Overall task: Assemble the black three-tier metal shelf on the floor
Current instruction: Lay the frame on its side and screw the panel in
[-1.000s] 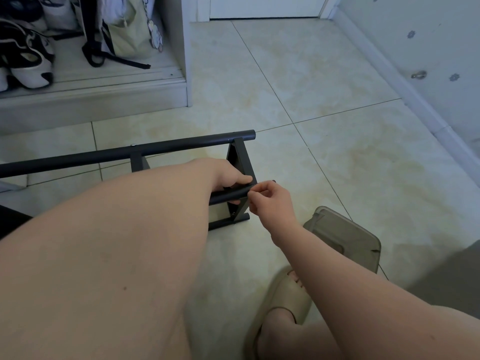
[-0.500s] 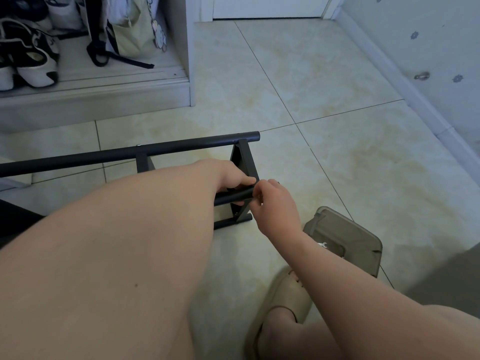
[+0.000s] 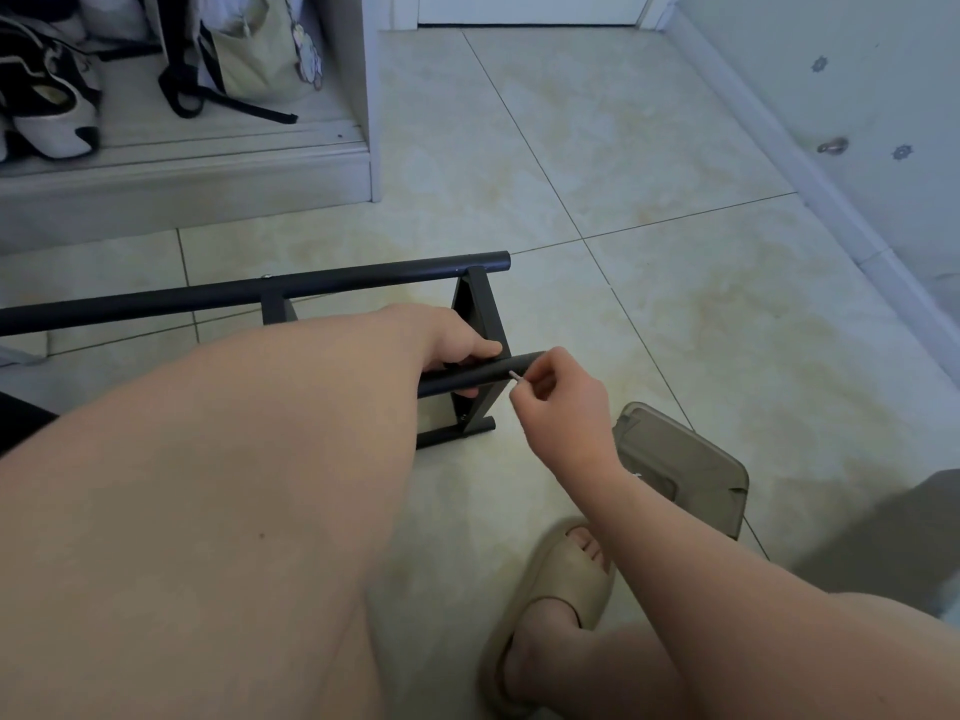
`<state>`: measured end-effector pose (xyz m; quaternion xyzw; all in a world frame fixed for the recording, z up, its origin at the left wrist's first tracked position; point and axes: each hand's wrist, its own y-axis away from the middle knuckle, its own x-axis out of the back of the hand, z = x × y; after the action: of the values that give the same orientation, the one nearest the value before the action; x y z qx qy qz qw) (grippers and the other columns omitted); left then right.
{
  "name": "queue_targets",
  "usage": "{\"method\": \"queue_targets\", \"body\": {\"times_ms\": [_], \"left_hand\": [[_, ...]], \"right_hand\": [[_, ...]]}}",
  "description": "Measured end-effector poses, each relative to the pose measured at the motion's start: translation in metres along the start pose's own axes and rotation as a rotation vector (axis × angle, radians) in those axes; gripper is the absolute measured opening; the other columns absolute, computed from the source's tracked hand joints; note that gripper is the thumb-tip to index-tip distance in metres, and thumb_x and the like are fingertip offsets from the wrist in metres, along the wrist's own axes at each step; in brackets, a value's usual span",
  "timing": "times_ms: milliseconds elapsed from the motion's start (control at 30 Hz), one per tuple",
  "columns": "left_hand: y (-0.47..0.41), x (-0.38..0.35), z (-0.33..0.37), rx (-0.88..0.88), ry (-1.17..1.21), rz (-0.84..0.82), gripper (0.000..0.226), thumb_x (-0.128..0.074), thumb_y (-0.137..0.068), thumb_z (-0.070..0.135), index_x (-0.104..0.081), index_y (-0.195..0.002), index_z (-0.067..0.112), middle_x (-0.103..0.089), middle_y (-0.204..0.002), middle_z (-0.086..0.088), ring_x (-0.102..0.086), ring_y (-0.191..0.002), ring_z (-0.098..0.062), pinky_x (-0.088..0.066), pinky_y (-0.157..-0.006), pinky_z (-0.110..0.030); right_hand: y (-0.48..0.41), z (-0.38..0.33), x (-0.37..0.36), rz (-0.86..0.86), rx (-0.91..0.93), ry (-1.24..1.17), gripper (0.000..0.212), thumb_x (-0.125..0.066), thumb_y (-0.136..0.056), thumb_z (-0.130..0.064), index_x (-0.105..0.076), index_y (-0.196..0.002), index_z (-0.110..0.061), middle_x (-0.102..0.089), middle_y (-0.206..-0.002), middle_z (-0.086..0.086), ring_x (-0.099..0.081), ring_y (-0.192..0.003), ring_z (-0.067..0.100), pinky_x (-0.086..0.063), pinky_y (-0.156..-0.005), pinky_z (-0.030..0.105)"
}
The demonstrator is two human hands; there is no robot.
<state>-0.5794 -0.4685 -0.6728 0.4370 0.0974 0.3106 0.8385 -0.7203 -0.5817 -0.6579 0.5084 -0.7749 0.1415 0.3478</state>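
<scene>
drew right hand (image 3: 563,407) back off the tube (image 3: 467,379) end, pinching a small silver screw (image 3: 514,375) (or pin, too small to tell). steadied the frame (image 3: 363,283) on the floor (image 3: 623,304), gripping its tube with left hand (image 3: 457,340). needed to keep screw square while turning.

Shelf frame (image 3: 311,291): black tube and flat bar, metal by its look; smooth matt coating
Fastener (image 3: 514,375): bare bright metal; slight shine
Floor tiles (image 3: 571,148): smooth, glossy glaze; mottled cream
Lidded box (image 3: 691,459): translucent smoke-grey plastic; smooth
Slipper (image 3: 566,574): beige, matt, foam-like
Bag (image 3: 260,54): pale cloth; black webbing straps
</scene>
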Motion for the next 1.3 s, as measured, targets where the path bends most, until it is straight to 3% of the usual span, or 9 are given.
{"method": "queue_targets", "body": {"times_ms": [100, 267, 367, 467, 567, 700, 1000, 1167, 1300], "left_hand": [[0.001, 0.0, 0.001, 0.012, -0.017, 0.01, 0.039, -0.06, -0.099, 0.04, -0.068, -0.121, 0.009, -0.076, -0.11, -0.005, -0.073, -0.102, -0.025, -0.05, -0.105, -0.042], [0.004, -0.001, 0.001, 0.017, -0.048, 0.016, 0.04, -0.059, -0.099, 0.043, -0.069, -0.119, 0.01, -0.076, -0.105, -0.003, -0.074, -0.095, -0.022, -0.052, -0.1, -0.036], [0.004, 0.0, 0.0, 0.018, -0.051, 0.023, 0.041, -0.06, -0.098, 0.045, -0.069, -0.119, 0.011, -0.077, -0.104, -0.002, -0.074, -0.09, -0.02, -0.053, -0.096, -0.033], [0.002, 0.001, 0.0, 0.018, -0.072, 0.024, 0.042, -0.059, -0.098, 0.046, -0.07, -0.119, 0.011, -0.077, -0.106, -0.005, -0.074, -0.1, -0.02, -0.052, -0.098, -0.034], [0.002, 0.001, 0.0, 0.02, -0.067, 0.021, 0.042, -0.059, -0.098, 0.045, -0.069, -0.12, 0.01, -0.076, -0.109, -0.006, -0.074, -0.098, -0.021, -0.054, -0.09, -0.031], [0.001, 0.001, 0.0, 0.019, -0.063, 0.019, 0.042, -0.06, -0.098, 0.045, -0.069, -0.12, 0.011, -0.076, -0.111, -0.005, -0.073, -0.103, -0.022, -0.05, -0.104, -0.037], [0.002, 0.0, -0.002, 0.039, -0.072, -0.008, 0.045, -0.059, -0.098, 0.047, -0.068, -0.124, 0.011, -0.074, -0.117, -0.004, -0.072, -0.107, -0.021, -0.047, -0.108, -0.042], [-0.001, 0.001, -0.001, 0.026, -0.07, -0.003, 0.045, -0.06, -0.098, 0.047, -0.069, -0.123, 0.01, -0.074, -0.116, -0.005, -0.072, -0.107, -0.022, -0.048, -0.108, -0.042], [-0.004, 0.002, -0.001, 0.028, -0.062, -0.006, 0.046, -0.06, -0.097, 0.046, -0.069, -0.122, 0.009, -0.075, -0.114, -0.006, -0.072, -0.107, -0.023, -0.048, -0.108, -0.042]], "right_hand": [[0.002, 0.007, 0.006, -0.029, -0.064, -0.061, 0.017, -0.064, -0.093, -0.016, -0.057, -0.08, -0.024, -0.062, -0.072, -0.006, -0.056, -0.063, -0.001, -0.042, -0.052, 0.01], [0.003, 0.006, 0.003, -0.054, -0.094, -0.137, 0.017, -0.066, -0.095, -0.018, -0.059, -0.08, -0.024, -0.07, -0.081, 0.003, -0.069, -0.079, 0.023, -0.05, -0.06, 0.022], [0.002, 0.003, 0.002, -0.025, -0.096, -0.171, 0.018, -0.066, -0.095, -0.017, -0.059, -0.08, -0.025, -0.069, -0.08, 0.001, -0.069, -0.078, 0.023, -0.05, -0.058, 0.021], [0.0, 0.003, 0.004, -0.023, -0.103, -0.176, 0.018, -0.065, -0.095, -0.016, -0.059, -0.08, -0.024, -0.069, -0.08, 0.002, -0.069, -0.078, 0.024, -0.051, -0.059, 0.024], [-0.001, 0.005, 0.006, -0.042, -0.114, -0.146, 0.018, -0.064, -0.096, -0.016, -0.059, -0.08, -0.023, -0.069, -0.081, 0.001, -0.069, -0.08, 0.023, -0.05, -0.058, 0.023], [0.001, 0.006, 0.003, -0.044, -0.112, -0.142, 0.02, -0.064, -0.095, -0.016, -0.058, -0.079, -0.025, -0.069, -0.08, 0.0, -0.069, -0.079, 0.023, -0.046, -0.052, 0.017], [-0.009, 0.002, -0.009, -0.053, -0.16, -0.158, 0.021, -0.065, -0.095, -0.014, -0.058, -0.077, -0.023, -0.069, -0.077, 0.001, -0.07, -0.081, 0.025, -0.045, -0.052, 0.018], [-0.012, 0.001, -0.014, -0.029, -0.18, -0.189, 0.019, -0.065, -0.094, -0.013, -0.059, -0.077, -0.019, -0.07, -0.077, 0.006, -0.07, -0.08, 0.029, -0.052, -0.064, 0.034], [-0.014, 0.0, -0.017, 0.003, -0.292, -0.349, 0.019, -0.066, -0.094, -0.008, -0.062, -0.076, -0.014, -0.066, -0.062, -0.004, -0.068, -0.065, 0.019, -0.062, -0.078, 0.045]]}}
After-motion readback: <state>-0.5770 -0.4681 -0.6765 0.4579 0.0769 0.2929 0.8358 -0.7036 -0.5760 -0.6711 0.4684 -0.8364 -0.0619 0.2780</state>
